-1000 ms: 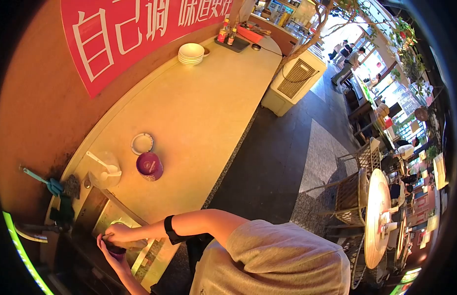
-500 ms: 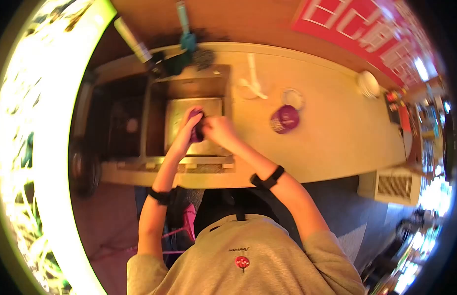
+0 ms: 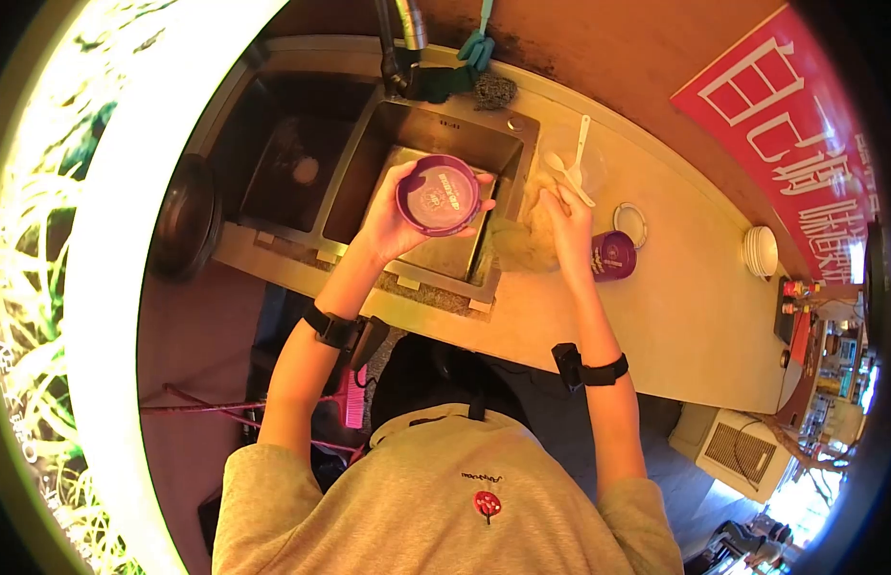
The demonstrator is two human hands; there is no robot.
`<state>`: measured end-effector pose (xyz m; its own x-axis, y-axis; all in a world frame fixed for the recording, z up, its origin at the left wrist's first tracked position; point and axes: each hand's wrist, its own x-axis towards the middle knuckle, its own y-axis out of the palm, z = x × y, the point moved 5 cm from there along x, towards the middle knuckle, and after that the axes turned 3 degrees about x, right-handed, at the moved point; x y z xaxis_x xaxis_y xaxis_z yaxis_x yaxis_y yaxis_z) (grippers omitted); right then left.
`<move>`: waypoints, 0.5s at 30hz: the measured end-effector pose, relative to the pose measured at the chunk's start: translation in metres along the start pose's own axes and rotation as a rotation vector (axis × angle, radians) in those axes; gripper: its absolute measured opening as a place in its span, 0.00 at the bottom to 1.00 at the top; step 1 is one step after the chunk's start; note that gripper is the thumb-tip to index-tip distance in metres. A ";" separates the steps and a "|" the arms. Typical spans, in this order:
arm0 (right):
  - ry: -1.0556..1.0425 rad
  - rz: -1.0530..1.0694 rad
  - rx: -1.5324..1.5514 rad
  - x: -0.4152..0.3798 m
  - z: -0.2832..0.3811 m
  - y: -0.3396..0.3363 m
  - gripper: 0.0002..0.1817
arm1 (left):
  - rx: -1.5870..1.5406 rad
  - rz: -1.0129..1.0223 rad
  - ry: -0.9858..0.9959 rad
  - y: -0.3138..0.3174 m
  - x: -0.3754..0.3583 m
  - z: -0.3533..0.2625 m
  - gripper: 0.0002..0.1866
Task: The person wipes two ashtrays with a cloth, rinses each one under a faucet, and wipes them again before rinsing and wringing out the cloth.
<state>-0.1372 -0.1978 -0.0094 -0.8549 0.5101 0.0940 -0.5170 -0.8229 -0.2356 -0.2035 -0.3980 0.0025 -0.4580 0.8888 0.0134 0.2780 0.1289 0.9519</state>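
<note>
My left hand (image 3: 398,218) grips a round purple lid (image 3: 438,196) by its edge, its printed pale face turned up, over the right sink basin (image 3: 374,144). Pinched in the fingers of my right hand (image 3: 568,230) is a limp yellowish-brown cloth (image 3: 524,240), which hangs over the basin's right edge and the counter. Just beyond those fingers lie white spoons (image 3: 582,144) with a clear round thing under them. A purple tub (image 3: 613,257) is close to my right wrist, beside a clear ring-like lid (image 3: 630,225).
A dark second basin (image 3: 302,163) adjoins on the left. Behind the sink are a faucet (image 3: 412,24), a metal scrubber (image 3: 494,92) and a teal brush (image 3: 476,48). Stacked white bowls (image 3: 760,251) stand at the counter's far right. A black pan-like thing (image 3: 185,218) is at the left.
My hands were together over the basin and have moved apart. The left now holds the lid face up; the right has gone right, to the counter, with the cloth. The view has turned.
</note>
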 end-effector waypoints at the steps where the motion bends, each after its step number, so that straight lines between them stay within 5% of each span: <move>1: -0.002 -0.009 -0.015 0.000 -0.010 -0.004 0.15 | 0.024 -0.006 0.005 0.003 -0.002 -0.001 0.27; 5: 0.031 0.024 -0.096 -0.002 -0.022 -0.010 0.17 | 0.091 -0.090 0.025 -0.005 -0.004 -0.001 0.31; 11: 0.158 0.253 -0.615 -0.012 -0.124 -0.010 0.20 | 0.313 -0.262 0.198 -0.031 -0.009 -0.010 0.20; 15: 0.179 0.279 -0.788 -0.026 -0.108 -0.003 0.21 | 0.257 -0.417 0.178 -0.043 -0.014 -0.006 0.17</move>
<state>-0.1091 -0.1813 -0.1158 -0.8927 0.4007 -0.2063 -0.0508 -0.5442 -0.8374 -0.2139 -0.4187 -0.0373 -0.7046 0.6532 -0.2772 0.2297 0.5796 0.7819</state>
